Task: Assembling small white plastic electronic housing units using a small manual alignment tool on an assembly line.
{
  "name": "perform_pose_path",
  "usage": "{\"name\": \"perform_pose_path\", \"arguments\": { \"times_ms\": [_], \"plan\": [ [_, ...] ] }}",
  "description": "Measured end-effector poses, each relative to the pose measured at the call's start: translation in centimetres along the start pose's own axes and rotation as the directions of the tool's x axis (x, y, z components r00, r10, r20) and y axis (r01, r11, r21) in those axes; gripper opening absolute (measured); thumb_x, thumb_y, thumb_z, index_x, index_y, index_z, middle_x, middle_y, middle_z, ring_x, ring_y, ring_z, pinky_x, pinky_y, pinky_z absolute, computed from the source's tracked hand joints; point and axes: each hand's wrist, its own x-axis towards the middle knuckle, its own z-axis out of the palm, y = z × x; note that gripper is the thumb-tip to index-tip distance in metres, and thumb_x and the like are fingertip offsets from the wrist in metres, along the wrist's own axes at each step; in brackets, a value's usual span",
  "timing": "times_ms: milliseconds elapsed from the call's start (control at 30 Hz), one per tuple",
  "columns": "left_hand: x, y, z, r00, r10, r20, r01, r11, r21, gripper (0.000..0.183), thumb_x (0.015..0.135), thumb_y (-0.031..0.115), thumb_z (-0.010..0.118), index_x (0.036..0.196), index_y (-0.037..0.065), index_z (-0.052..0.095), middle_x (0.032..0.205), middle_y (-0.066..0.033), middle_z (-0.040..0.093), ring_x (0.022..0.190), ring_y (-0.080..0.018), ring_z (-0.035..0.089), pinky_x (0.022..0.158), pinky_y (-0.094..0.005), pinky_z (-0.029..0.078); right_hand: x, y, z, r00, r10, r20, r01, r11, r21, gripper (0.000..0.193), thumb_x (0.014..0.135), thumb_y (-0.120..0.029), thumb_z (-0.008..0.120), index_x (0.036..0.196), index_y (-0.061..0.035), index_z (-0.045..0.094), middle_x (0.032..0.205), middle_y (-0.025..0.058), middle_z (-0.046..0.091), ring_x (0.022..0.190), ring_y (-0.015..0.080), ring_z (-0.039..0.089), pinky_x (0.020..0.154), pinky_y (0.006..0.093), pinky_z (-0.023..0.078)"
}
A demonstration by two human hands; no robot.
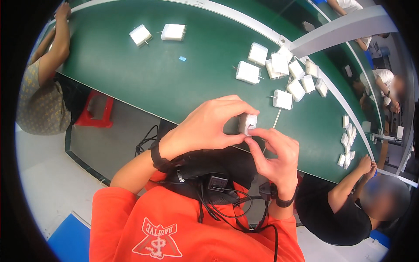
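Green and long, the table [166,87] runs across the room, with other people near its edges. One small white block [245,124] is held up close to its near side. The left hand [205,123] pinches the block's sides with thumb and finger. The right hand [279,153] has its fingertips at the low end; I can't tell if they grip too. A bunch of white blocks [279,63] sits farther out on the right. Two more white blocks [173,32] lie far off, past a tiny blue scrap [182,58]. It looks like the step now is careful finger work on that end. Next seems to need a still left hand and gentle right fingertips.
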Motion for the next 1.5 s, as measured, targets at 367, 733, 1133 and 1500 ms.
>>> {"name": "perform_pose_path", "arguments": {
  "times_ms": [367, 733, 1133, 1500],
  "plan": [
    [0.0, 0.0, 0.1, 1.000, 0.013, -0.003, -0.013, 1.000, 0.017, 0.051, 0.078, 0.003, 0.088, 0.128, 0.003, 0.077, 0.114, -0.0120, 0.078, 0.107, -0.0304, 0.076, 0.093, -0.0401, 0.062, 0.4, -0.4, -1.0, 0.997, 0.072, 0.033, -0.073, 0.997, 0.040, 0.023, 0.085, 0.001, 0.088, 0.105, -0.0065, 0.080, 0.076, 0.0054, 0.070, 0.054, 0.0160, 0.056, 0.052, 0.0316, 0.044],
    [-0.1, 0.1, -0.1, 0.999, 0.031, -0.026, -0.030, 0.999, 0.020, 0.050, 0.079, 0.005, 0.090, 0.127, 0.003, 0.078, 0.113, -0.0126, 0.078, 0.105, -0.0306, 0.076, 0.094, -0.0398, 0.062, -0.2, 1.1, -1.0, 0.999, 0.032, 0.006, -0.032, 0.964, 0.265, 0.011, 0.104, 0.000, 0.068, 0.107, -0.0005, 0.079, 0.090, 0.0108, 0.070, 0.073, 0.0217, 0.061, 0.066, 0.0334, 0.049],
    [0.1, 0.2, 0.1, 0.999, 0.026, -0.020, -0.026, 0.999, 0.029, 0.050, 0.079, 0.005, 0.092, 0.127, 0.003, 0.078, 0.111, -0.0124, 0.078, 0.104, -0.0293, 0.076, 0.093, -0.0384, 0.062, -1.2, 2.7, 0.2, 0.980, 0.116, -0.163, -0.020, 0.868, 0.496, 0.016, 0.109, -0.009, 0.071, 0.106, 0.0039, 0.080, 0.095, 0.0125, 0.077, 0.077, 0.0166, 0.067, 0.070, 0.0299, 0.051],
    [0.2, 0.2, 0.1, 1.000, 0.023, -0.020, -0.023, 0.999, 0.023, 0.050, 0.079, 0.006, 0.091, 0.127, 0.003, 0.078, 0.111, -0.0117, 0.078, 0.104, -0.0291, 0.076, 0.092, -0.0383, 0.061, -1.3, 3.4, 0.9, 0.973, 0.212, -0.088, -0.118, 0.792, 0.598, 0.014, 0.108, -0.004, 0.072, 0.109, 0.0072, 0.080, 0.096, 0.0148, 0.080, 0.082, 0.0194, 0.075, 0.072, 0.0302, 0.060]
  ]
}}
